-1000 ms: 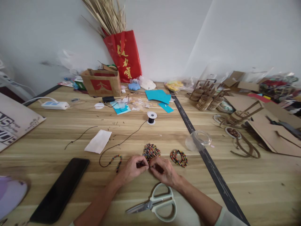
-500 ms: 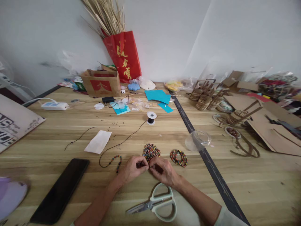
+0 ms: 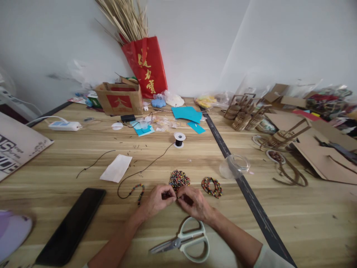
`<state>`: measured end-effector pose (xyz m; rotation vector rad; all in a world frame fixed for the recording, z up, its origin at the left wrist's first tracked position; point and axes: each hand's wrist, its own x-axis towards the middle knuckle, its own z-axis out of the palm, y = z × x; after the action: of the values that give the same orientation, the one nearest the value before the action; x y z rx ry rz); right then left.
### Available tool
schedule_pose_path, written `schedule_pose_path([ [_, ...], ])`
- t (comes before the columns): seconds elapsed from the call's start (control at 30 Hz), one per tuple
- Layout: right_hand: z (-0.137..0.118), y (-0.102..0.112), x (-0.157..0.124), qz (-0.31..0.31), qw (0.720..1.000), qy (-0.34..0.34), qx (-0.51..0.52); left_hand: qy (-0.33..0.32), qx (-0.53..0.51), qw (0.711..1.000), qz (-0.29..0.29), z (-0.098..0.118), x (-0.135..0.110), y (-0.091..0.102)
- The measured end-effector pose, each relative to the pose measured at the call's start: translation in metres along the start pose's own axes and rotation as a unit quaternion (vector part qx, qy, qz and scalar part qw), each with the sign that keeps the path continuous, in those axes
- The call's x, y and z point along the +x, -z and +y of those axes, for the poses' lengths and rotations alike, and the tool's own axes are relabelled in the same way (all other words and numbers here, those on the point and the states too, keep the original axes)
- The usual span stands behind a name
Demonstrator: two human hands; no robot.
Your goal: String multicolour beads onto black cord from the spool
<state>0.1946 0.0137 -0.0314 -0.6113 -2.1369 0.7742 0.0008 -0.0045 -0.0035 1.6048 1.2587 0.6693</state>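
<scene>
My left hand (image 3: 158, 200) and my right hand (image 3: 194, 203) meet fingertip to fingertip, both pinched closed. A tiny dark speck shows between the tips, too small to name. Right behind them lies a heap of multicoloured beads (image 3: 180, 179), partly covered by my fingers. A short beaded strand (image 3: 142, 190) on black cord (image 3: 145, 169) curves beside my left wrist. The cord runs back to a white spool (image 3: 179, 140) wound with black. Right of my right hand rests a coiled bead bracelet (image 3: 212, 187). Scissors with pale green handles (image 3: 193, 240) lie below my hands.
A black phone (image 3: 72, 225) and a white paper piece (image 3: 116, 168) lie to the left. A clear plastic lid (image 3: 234, 166) sits at right. Farther off stand small woven baskets (image 3: 242, 115), a cardboard box (image 3: 118, 100) and a red bag (image 3: 147, 69).
</scene>
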Motion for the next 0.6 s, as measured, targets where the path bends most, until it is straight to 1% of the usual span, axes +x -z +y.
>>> schedule_pose_path([
  [0.23, 0.0011, -0.0009, -0.0010, 0.003, 1.000, -0.010, 0.006, 0.004, 0.015, 1.000, 0.004, 0.0030, -0.0012, 0.0004],
  [0.6, -0.0007, -0.0001, 0.0002, 0.003, 1.000, 0.000, 0.000, 0.005, 0.011, 1.000, 0.007, 0.0005, 0.0000, -0.0009],
])
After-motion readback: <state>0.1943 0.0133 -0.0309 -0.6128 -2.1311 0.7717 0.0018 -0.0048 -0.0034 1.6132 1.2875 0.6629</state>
